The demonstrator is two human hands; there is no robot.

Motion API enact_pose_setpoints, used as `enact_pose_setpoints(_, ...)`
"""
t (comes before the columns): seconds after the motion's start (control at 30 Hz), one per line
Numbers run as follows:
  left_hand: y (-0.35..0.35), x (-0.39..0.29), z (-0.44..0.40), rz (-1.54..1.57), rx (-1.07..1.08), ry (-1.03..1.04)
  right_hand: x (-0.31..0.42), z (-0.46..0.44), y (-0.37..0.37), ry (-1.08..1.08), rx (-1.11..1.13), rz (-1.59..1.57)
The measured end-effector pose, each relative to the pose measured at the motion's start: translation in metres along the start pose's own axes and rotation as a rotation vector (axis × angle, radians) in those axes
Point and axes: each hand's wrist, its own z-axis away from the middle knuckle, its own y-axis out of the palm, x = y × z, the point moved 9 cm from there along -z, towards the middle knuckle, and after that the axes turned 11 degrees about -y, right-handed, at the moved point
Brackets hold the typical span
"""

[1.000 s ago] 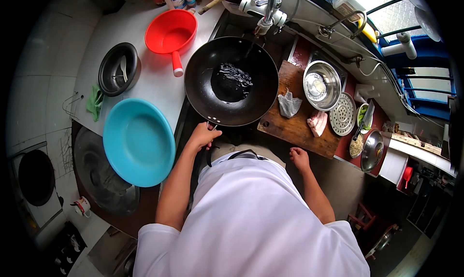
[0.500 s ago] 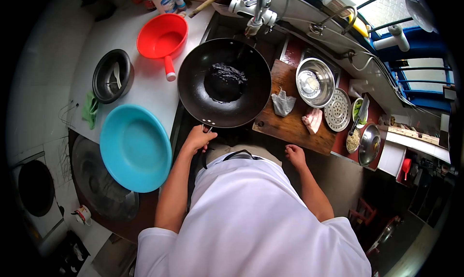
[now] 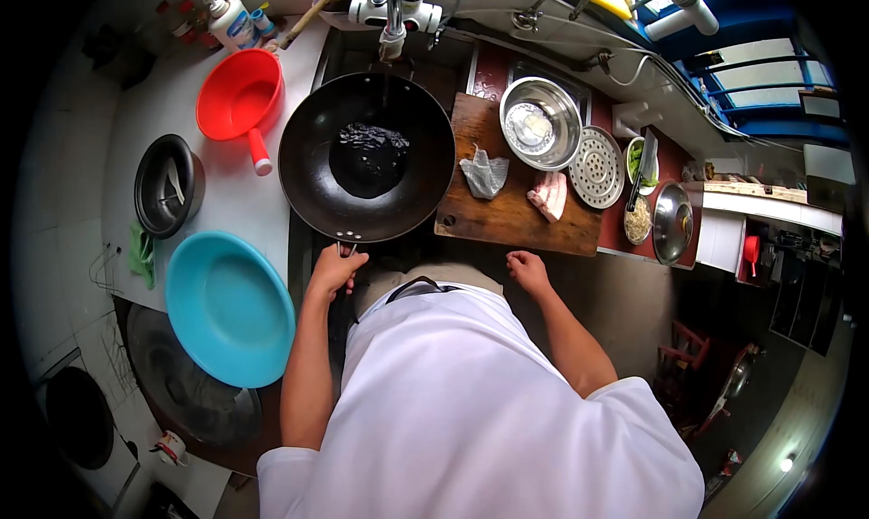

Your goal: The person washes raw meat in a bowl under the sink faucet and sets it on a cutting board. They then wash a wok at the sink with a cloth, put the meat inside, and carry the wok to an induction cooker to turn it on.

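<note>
Wok (image 3: 303,189) under tap (image 3: 392,41); rippled water (image 3: 369,161) inside | left hand (image 3: 334,271) pinching handle (image 3: 346,247) | right hand (image 3: 529,274) loosely curled near board (image 3: 516,228); cannot tell if closed

Daylit view, uneven exposure, heavy fisheye distortion.
Daylight enters from the barred window (image 3: 768,74) at 2 o'clock, panes washed pale; a small lamp (image 3: 787,463) glares at 4 o'clock. Highlights noted on the steel basin (image 3: 563,109) and on the water in the wok (image 3: 303,171). Deep shadow at 4 o'clock; centre reasonably sharp, tiled wall (image 3: 68,180) at 9 o'clock dim and bowed, corners black.
</note>
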Motion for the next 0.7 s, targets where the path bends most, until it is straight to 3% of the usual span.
enact_pose_setpoints(0.7, -0.0009, -0.0025, 0.0019, 0.022, 0.005, 0.002, 0.0, -0.0075, 0.0008, 0.001, 0.044, -0.055)
